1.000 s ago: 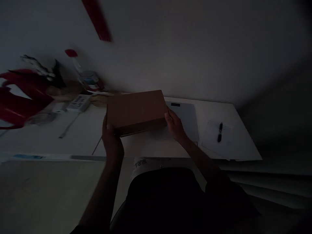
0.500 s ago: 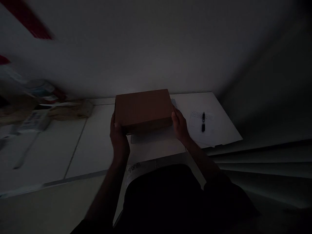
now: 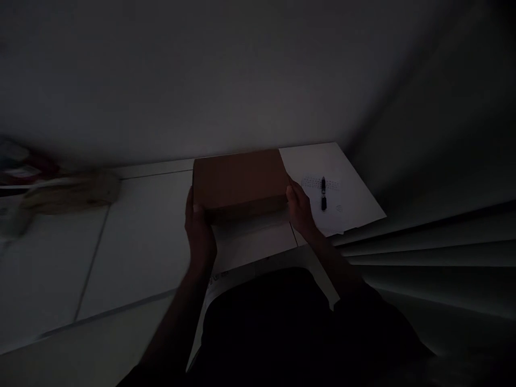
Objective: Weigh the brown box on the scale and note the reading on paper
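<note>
A brown cardboard box (image 3: 241, 180) is held between my two hands over the white table (image 3: 141, 231), near the wall. My left hand (image 3: 199, 231) grips its left side, the thumb at the near left corner. On the right side my right hand (image 3: 300, 210) holds the box with the thumb at the near right corner; its other fingers are partly hidden. To the right of the box, a black pen (image 3: 323, 193) lies on a white sheet of paper (image 3: 332, 215) with printed marks. The picture is very dark.
A crumpled brownish bag (image 3: 72, 193) and blurred red and white items (image 3: 28, 167) are at the table's left end. Behind the table rises a plain wall (image 3: 226, 75). Dark hanging folds (image 3: 435, 236) stand right of the table.
The view has turned to the right, so the items at the left have slid toward the edge. The greyish flat thing seen under the box before no longer shows. Both hands still hold the box.
</note>
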`<state>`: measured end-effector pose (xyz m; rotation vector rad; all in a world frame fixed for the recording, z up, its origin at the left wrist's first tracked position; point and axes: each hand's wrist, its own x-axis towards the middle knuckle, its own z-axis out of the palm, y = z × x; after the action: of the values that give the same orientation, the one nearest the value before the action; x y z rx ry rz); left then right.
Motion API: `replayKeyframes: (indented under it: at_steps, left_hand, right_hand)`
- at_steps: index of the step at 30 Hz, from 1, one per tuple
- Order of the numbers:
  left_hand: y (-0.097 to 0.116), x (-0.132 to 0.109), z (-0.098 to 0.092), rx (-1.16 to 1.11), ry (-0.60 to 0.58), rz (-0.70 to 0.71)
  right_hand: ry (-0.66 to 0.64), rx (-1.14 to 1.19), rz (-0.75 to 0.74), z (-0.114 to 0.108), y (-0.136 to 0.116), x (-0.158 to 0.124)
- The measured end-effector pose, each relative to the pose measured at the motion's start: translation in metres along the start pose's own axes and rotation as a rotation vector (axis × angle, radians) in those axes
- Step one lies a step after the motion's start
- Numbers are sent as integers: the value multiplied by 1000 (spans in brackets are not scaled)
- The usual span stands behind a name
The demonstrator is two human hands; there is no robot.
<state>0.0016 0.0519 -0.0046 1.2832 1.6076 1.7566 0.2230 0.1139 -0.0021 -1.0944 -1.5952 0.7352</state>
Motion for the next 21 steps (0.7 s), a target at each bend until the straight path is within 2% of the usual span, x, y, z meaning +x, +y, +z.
replayKeyframes:
  at_steps: [12,21]
  left_hand:
    - [6,3,3,-20,-8,-28]
    - [-6,2,1,-69,-9,36]
  right_hand:
    - [-15,-21,37,0,2,-1]
    - [-57,-55,38,-2,1,-1]
